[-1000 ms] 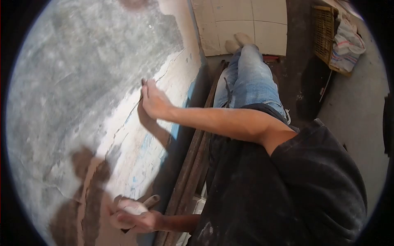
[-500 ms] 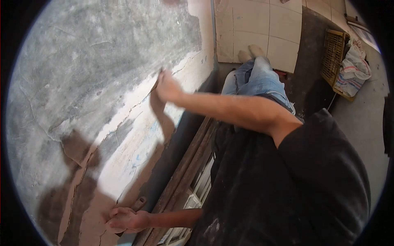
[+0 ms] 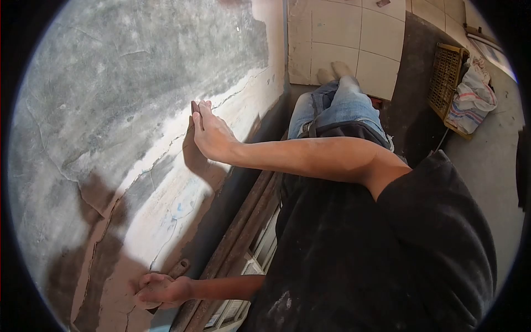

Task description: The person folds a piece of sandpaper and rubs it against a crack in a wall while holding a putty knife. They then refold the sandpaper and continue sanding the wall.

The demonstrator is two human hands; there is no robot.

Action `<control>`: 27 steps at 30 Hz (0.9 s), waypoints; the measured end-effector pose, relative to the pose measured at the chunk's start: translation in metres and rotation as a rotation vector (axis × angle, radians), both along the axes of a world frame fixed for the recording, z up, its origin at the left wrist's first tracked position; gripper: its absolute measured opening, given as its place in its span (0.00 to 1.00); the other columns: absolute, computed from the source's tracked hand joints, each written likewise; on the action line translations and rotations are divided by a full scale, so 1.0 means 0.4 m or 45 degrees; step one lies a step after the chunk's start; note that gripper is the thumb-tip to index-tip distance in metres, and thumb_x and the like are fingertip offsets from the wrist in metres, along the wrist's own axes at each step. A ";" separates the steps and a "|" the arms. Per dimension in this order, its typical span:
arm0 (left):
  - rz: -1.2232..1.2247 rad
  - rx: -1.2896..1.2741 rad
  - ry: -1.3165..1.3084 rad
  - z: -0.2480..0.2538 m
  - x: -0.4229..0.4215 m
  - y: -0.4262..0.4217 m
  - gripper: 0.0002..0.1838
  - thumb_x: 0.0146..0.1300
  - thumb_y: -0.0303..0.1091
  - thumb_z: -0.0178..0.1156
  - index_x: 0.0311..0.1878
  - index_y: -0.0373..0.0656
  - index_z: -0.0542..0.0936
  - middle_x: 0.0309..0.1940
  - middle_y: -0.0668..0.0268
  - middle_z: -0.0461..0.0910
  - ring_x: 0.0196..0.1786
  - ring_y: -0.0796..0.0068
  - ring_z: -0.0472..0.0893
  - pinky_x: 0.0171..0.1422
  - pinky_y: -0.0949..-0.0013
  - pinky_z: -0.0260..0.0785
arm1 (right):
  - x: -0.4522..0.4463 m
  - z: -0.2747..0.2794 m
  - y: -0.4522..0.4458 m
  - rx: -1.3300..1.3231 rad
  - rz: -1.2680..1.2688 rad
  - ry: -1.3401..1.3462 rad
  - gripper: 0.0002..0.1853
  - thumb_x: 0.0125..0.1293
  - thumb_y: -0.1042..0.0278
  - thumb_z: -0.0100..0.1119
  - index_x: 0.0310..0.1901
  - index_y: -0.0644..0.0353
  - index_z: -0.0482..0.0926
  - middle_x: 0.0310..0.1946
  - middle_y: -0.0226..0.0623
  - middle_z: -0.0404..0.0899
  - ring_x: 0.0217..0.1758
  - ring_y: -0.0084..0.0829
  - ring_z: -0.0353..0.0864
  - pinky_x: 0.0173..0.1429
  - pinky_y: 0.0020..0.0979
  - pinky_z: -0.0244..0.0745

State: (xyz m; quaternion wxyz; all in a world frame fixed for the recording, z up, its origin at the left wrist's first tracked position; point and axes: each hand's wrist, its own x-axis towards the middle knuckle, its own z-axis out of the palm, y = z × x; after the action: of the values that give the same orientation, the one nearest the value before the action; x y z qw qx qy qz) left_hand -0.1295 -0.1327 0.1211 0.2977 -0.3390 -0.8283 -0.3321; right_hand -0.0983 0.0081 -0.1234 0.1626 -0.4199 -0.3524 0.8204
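Note:
My right hand is pressed against the wall, its fingers straight and close together. A thin, dark brown flat piece, which looks like folded sandpaper, shows at the fingertips, held between them and the wall. Down at the lower left, my left hand is closed with its fingers curled. A brown tube-shaped handle with a hollow end sticks out of that hand; its other end is mostly hidden. Along the wall runs a jagged crack through whitish and grey patches.
Brown wooden beams and a pale slatted frame lie between my body and the wall. Beyond my feet is a pale tiled surface. A yellow plastic crate with a white woven sack stands at the upper right.
My right hand has moved a little left and down along the wall, and its fingers are now straighter. My left hand still holds the tube-shaped handle, almost in the same place.

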 end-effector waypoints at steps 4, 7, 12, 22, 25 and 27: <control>0.004 0.092 0.012 -0.007 0.008 0.004 0.19 0.76 0.47 0.44 0.54 0.40 0.69 0.37 0.65 0.71 0.37 0.78 0.71 0.41 0.75 0.67 | -0.018 -0.009 -0.008 0.091 -0.068 0.004 0.27 0.77 0.62 0.31 0.67 0.76 0.55 0.70 0.68 0.51 0.76 0.59 0.45 0.79 0.43 0.45; 0.000 0.073 -0.110 0.007 -0.015 -0.033 0.20 0.76 0.47 0.44 0.58 0.39 0.68 0.38 0.65 0.72 0.38 0.78 0.71 0.42 0.75 0.67 | -0.003 0.026 -0.018 0.281 -0.017 0.147 0.28 0.77 0.61 0.30 0.69 0.77 0.52 0.71 0.68 0.47 0.78 0.56 0.42 0.80 0.43 0.43; 0.001 0.147 -0.068 -0.014 -0.002 -0.009 0.23 0.76 0.47 0.44 0.59 0.35 0.67 0.32 0.66 0.71 0.30 0.81 0.68 0.33 0.80 0.61 | 0.021 -0.035 -0.059 0.607 0.045 0.110 0.30 0.78 0.57 0.32 0.74 0.64 0.46 0.75 0.61 0.39 0.80 0.53 0.37 0.79 0.51 0.38; 0.039 0.108 -0.089 -0.008 0.000 -0.023 0.20 0.76 0.49 0.45 0.55 0.41 0.69 0.35 0.66 0.72 0.35 0.78 0.71 0.40 0.76 0.65 | -0.033 -0.084 -0.050 1.433 -0.221 0.011 0.31 0.72 0.60 0.49 0.72 0.62 0.55 0.74 0.53 0.50 0.78 0.51 0.49 0.77 0.51 0.47; 0.058 0.136 -0.062 -0.011 -0.001 -0.011 0.21 0.76 0.49 0.44 0.54 0.40 0.69 0.34 0.65 0.72 0.33 0.76 0.71 0.39 0.76 0.65 | -0.005 -0.162 -0.064 1.562 -0.132 0.019 0.31 0.70 0.57 0.52 0.71 0.58 0.59 0.74 0.48 0.53 0.77 0.46 0.52 0.76 0.52 0.49; 0.005 0.152 -0.063 -0.015 -0.008 -0.016 0.20 0.76 0.49 0.45 0.53 0.38 0.69 0.34 0.64 0.72 0.32 0.76 0.71 0.39 0.75 0.65 | -0.011 -0.112 -0.046 1.447 -0.201 0.115 0.30 0.70 0.57 0.52 0.70 0.58 0.61 0.73 0.48 0.55 0.77 0.46 0.52 0.76 0.52 0.49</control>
State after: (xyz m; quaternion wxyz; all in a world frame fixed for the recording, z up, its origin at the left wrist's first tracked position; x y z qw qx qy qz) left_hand -0.1328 -0.1392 0.1151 0.2976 -0.3109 -0.8146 -0.3888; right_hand -0.1025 -0.0104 -0.1683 0.4384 -0.2564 -0.6982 0.5047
